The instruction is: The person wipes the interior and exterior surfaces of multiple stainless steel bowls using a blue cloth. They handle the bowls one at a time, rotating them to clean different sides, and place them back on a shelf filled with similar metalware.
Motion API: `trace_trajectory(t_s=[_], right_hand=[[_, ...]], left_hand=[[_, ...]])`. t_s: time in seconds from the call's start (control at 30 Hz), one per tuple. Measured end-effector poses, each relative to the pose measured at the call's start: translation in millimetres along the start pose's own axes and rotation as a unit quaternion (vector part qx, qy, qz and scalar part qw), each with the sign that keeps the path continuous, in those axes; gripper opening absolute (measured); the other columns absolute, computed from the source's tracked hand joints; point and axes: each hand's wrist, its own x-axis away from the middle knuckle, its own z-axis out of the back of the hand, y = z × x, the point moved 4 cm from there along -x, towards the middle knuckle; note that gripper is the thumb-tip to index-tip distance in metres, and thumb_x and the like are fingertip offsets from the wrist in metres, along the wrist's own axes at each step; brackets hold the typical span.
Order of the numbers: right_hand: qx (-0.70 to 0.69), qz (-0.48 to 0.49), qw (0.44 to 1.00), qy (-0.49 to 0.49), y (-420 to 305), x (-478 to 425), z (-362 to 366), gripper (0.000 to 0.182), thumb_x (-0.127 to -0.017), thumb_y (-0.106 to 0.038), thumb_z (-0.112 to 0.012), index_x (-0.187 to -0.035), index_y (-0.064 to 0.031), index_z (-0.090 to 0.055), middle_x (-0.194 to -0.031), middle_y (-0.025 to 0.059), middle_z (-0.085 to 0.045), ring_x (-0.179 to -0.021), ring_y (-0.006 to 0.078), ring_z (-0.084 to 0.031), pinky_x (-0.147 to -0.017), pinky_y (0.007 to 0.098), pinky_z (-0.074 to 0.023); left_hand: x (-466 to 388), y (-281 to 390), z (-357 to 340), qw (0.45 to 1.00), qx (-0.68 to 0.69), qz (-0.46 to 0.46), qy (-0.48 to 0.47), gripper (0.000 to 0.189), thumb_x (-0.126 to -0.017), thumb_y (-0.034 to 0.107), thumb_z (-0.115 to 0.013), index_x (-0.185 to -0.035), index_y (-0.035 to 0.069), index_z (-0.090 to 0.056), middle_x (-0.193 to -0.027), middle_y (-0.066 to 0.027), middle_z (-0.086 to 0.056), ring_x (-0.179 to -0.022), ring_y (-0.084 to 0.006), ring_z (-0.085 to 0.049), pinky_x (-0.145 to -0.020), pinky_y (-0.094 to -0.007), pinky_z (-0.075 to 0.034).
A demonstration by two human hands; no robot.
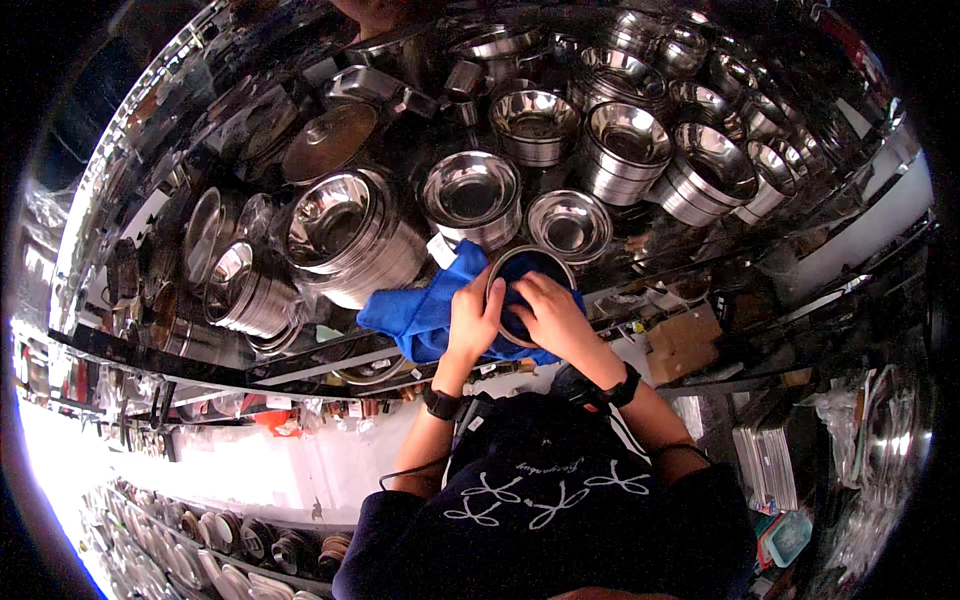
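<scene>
My left hand (476, 311) grips the left rim of a round metal bowl (566, 271), its thumb lying along the edge. Under and around the bowl is a blue cloth (416, 315). My right hand (551, 311) reaches over the bowl's right side, fingers curled into it; the fingertips are partly hidden, and dark blue shows inside, perhaps cloth. Just beyond stand a single shallow steel bowl (570, 227) and a stack of steel bowls (472, 195). A small white tag (441, 250) lies at the cloth's upper left edge.
Nested steel bowls (337, 225) rise at the left, with a smaller stack (244, 289) nearer the shelf edge. More stacks (626, 154) fill the back right. A lid with a knob (330, 142) leans at the back left. Below the shelf at the right is a cardboard box (682, 343).
</scene>
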Motion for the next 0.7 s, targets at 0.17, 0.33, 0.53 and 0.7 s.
trace_trajectory(t_s=[0.17, 0.33, 0.53, 0.7], right_hand=[[-0.061, -0.051, 0.997, -0.026, 3.1, 11.2, 0.6, 0.038, -0.076, -0.010, -0.073, -0.109, -0.0023, -0.056, -0.105, 0.0151, -0.059, -0.099, 0.0381, -0.058, -0.084, 0.0447, -0.0478], [0.185, -0.020, 0.982, -0.034, -6.5, 19.5, 25.1, 0.037, -0.073, -0.021, -0.079, -0.098, -0.0045, -0.058, -0.098, 0.0102, -0.055, -0.097, 0.0309, -0.054, -0.084, 0.0431, -0.0441], [0.198, -0.142, 0.970, 0.017, 15.3, 13.0, 24.8, 0.030, -0.076, -0.021, -0.076, -0.090, -0.0042, -0.055, -0.088, 0.0110, -0.058, -0.088, 0.0297, -0.061, -0.074, 0.0416, -0.0491], [0.137, -0.116, 0.978, 0.101, 6.3, -2.8, 11.2, 0.025, -0.079, -0.015, -0.069, -0.094, -0.0026, -0.054, -0.086, 0.0149, -0.061, -0.078, 0.0333, -0.064, -0.068, 0.0424, -0.0518]], left_hand=[[-3.2, -2.9, -3.5, 0.999, -0.031, 0.000, 0.008, 0.035, -0.098, 0.026, -0.046, -0.114, -0.001, -0.063, -0.088, -0.0274, -0.064, -0.084, -0.0448, -0.062, -0.072, -0.0446, -0.048], [0.3, -1.1, -2.6, 0.999, -0.038, -0.003, 0.014, 0.035, -0.098, 0.025, -0.046, -0.117, 0.001, -0.063, -0.090, -0.0264, -0.065, -0.085, -0.0431, -0.063, -0.074, -0.0431, -0.049], [5.0, -5.2, -6.1, 1.000, 0.004, -0.030, 0.009, 0.036, -0.098, 0.024, -0.046, -0.122, 0.002, -0.061, -0.099, -0.0241, -0.067, -0.091, -0.0388, -0.066, -0.079, -0.0396, -0.051], [5.3, -7.8, -2.7, 0.999, 0.016, -0.031, -0.012, 0.036, -0.098, 0.022, -0.047, -0.122, 0.000, -0.061, -0.106, -0.0246, -0.066, -0.097, -0.0370, -0.066, -0.084, -0.0381, -0.050]])
